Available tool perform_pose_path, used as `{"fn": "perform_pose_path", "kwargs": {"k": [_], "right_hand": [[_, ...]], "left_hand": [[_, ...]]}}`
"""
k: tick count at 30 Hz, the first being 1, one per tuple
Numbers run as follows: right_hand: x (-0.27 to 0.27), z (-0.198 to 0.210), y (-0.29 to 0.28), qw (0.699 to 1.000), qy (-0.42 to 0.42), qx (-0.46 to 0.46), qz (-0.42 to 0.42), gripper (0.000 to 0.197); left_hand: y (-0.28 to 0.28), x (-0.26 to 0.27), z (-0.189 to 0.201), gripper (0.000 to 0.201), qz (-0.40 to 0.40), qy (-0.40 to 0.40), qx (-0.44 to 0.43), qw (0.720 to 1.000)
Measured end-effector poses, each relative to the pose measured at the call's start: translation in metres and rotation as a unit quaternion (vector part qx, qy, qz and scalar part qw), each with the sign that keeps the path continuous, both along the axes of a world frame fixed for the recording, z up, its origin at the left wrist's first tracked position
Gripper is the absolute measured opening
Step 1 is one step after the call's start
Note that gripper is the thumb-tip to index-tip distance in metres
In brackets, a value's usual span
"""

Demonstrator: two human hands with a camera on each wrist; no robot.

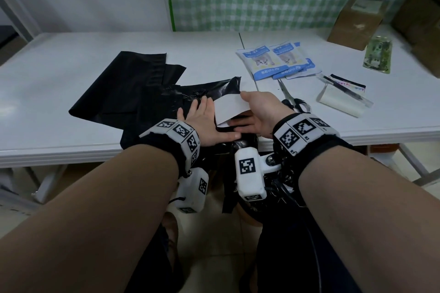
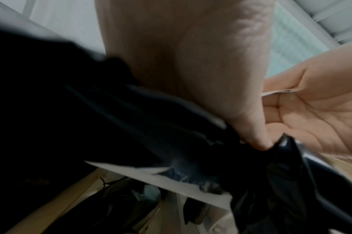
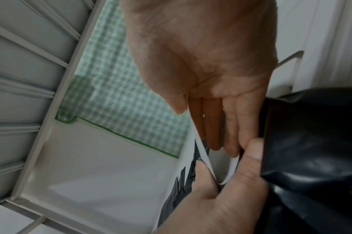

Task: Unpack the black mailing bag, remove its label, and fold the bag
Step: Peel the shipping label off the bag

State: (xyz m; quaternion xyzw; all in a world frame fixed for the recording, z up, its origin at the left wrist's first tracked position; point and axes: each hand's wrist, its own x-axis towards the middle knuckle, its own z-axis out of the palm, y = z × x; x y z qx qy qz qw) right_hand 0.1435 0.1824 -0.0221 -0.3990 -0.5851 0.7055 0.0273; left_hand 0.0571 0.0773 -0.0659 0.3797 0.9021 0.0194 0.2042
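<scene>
Right grip [image 1: 258,112] is seen in the head view pinching the white label [image 1: 229,108], thumb on top and fingers beneath, the sheet being curled up off the black mailing bag [image 1: 142,93]. Left hand [image 1: 204,123] is laid flat on the bag just at 9 o'clock of the label, fingers straight and spread, holding nothing. The bag is spread crumpled over the near middle of the white table [image 1: 71,54], its near edge hanging past the table lip. At 1 o'clock of the hands, blue-and-white packets [image 1: 278,59] are fanned out; scissors [image 1: 291,97] lie just at 3 o'clock of the right hand. Farther toward 3 o'clock a pen [image 1: 345,89] is laid across a white pad [image 1: 340,102]. A green pouch [image 1: 378,54] and a brown box [image 1: 357,21] are noted at 2 o'clock.

Left wrist view: blurred. The left palm [image 2: 181,63] is pressed down onto dark bag film [image 2: 131,126]; the right hand [image 2: 311,114] is seen at 3 o'clock with a white edge of label [image 2: 279,92] between thumb and fingers.

Right wrist view: the label [image 3: 203,152] is shown edge-on, bent into a curve, pinched between the right thumb [image 3: 177,101] and the fingers [image 3: 231,123]. Left hand [image 3: 221,197] is seen at 6 o'clock, touching the label's lower bend. Glossy bag film [image 3: 311,142] fills 3 o'clock.
</scene>
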Motion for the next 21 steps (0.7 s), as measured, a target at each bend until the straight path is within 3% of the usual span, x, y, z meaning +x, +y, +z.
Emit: {"fn": "perform_pose_path", "kwargs": {"k": [3, 16, 21], "right_hand": [[0.004, 0.001, 0.005, 1.0, 0.004, 0.001, -0.023, 0.025], [0.015, 0.003, 0.021, 0.997, 0.023, -0.006, -0.067, 0.035], [0.016, 0.007, 0.017, 0.996, 0.028, -0.01, -0.088, 0.026]], "left_hand": [[0.001, 0.001, 0.001, 0.118, -0.004, 0.006, -0.012, 1.0], [0.002, 0.002, 0.004, 0.116, -0.01, 0.018, -0.028, 0.999], [0.002, 0.002, 0.004, 0.117, -0.01, 0.015, -0.027, 0.999]]}}
